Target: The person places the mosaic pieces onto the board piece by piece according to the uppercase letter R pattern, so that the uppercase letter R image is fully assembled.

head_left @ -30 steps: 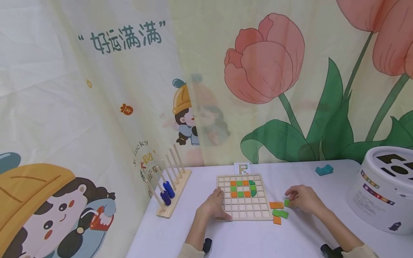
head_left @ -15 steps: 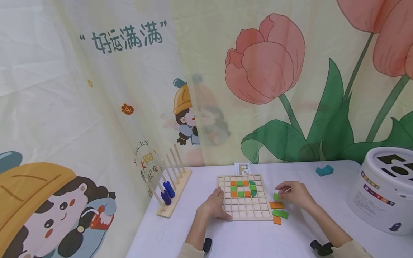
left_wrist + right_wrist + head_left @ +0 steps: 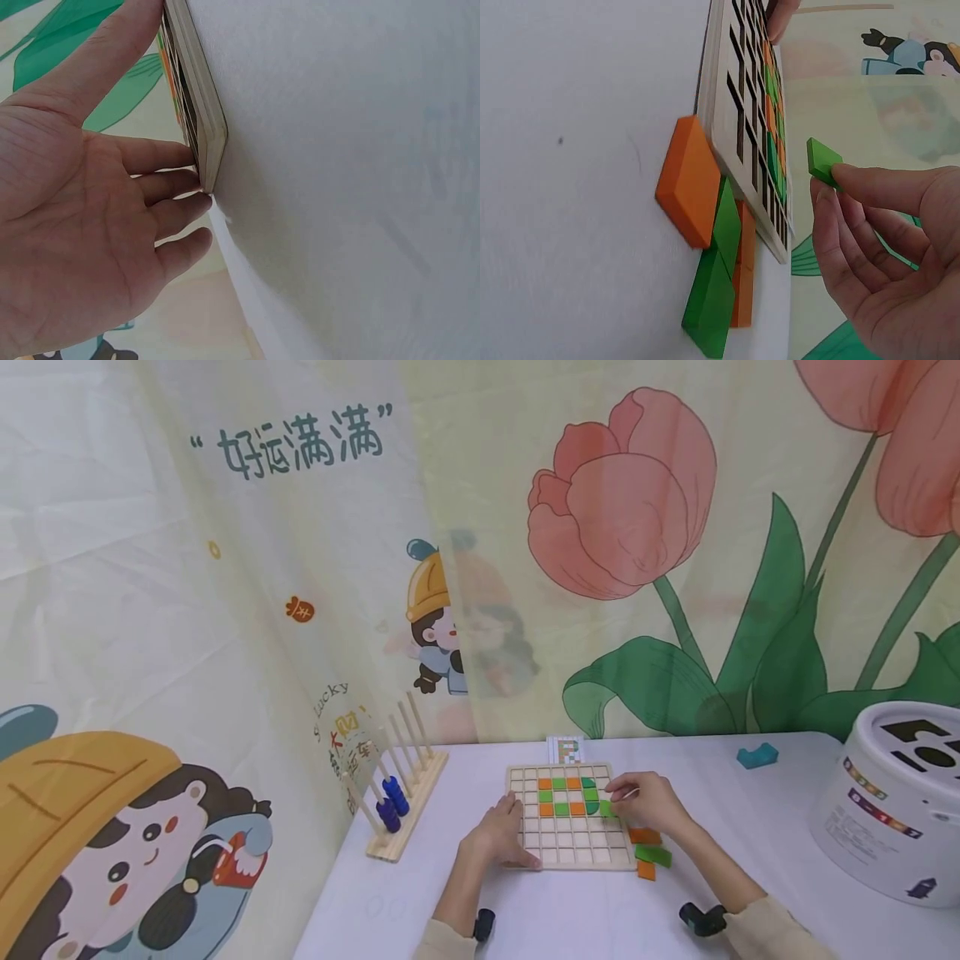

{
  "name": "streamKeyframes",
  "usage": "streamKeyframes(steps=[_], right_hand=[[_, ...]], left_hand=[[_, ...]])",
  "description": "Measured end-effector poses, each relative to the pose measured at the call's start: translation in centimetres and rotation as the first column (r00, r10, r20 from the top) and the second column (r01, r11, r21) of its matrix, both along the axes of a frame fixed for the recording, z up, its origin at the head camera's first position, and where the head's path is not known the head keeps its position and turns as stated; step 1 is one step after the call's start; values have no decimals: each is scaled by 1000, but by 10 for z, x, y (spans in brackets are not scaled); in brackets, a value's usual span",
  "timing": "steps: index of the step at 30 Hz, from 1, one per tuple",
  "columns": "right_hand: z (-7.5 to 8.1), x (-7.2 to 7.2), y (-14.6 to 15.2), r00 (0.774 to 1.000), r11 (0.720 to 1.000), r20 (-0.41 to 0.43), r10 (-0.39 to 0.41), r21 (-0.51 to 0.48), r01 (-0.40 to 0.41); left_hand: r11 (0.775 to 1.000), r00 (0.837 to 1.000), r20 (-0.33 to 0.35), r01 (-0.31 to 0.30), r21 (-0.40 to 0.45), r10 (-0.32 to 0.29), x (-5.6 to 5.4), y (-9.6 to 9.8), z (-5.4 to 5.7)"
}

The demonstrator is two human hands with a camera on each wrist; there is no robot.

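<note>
My right hand (image 3: 651, 802) pinches a small green square tile (image 3: 823, 159) between thumb and fingertips, raised above the right side of a wooden grid board (image 3: 573, 856). Set in the board's upper cells are orange, light green and dark green tiles (image 3: 557, 809) forming a closed loop. My left hand (image 3: 495, 837) rests at the board's lower left corner. In the left wrist view its fingers (image 3: 176, 214) are nearly straight and touch the board's edge. Loose orange tiles (image 3: 690, 184) and green tiles (image 3: 711, 304) lie beside the board's right edge.
A printed pattern card (image 3: 566, 749) lies behind the board. To the left stands a wooden peg rack (image 3: 405, 827) with blue beads on two pegs. A white bucket (image 3: 873, 827) with a slotted lid is at the right, a teal block (image 3: 757, 756) near the back edge.
My right hand has picked up the green tile from the table right of the board and carried it left over the board. My left hand has stayed at the corner.
</note>
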State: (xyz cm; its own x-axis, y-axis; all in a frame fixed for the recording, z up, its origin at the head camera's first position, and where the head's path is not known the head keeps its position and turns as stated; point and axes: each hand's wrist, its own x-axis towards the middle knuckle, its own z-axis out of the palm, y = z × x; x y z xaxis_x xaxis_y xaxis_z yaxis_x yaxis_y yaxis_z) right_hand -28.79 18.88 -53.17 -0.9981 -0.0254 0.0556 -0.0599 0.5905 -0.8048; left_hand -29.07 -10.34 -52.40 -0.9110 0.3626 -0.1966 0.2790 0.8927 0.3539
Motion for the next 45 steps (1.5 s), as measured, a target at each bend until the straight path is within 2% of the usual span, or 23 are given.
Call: streamKeyframes(steps=[3,12,19,23,30,36,45], right_hand=[[0,-5,-10,1000,1000,11,11,-21,-11],[-3,-13,-35,993,994,-63,104,-33,-106],[-14,-18,-53,992,989,-52,113,-86,-117],[-21,-21,-64,986,987,-83,142,-66,-148],[-21,-25,-78,966,973,-135,221,-38,-228],[-24,-28,-90,968,976,-120,219,20,-218],[-28,-26,-90,966,976,-150,212,80,-202]], left_hand=[[1000,1000,-3,0,-3,0,1,1,2],[1000,1000,29,-12,4,12,1,1,3],[1000,999,27,-20,-3,20,1,2,5],[1000,999,26,-18,-8,18,1,1,4],[1000,1000,24,1,-1,-1,0,0,4],[1000,1000,21,4,-17,-3,-2,0,4],[1000,1000,27,-7,-27,8,-2,3,5]])
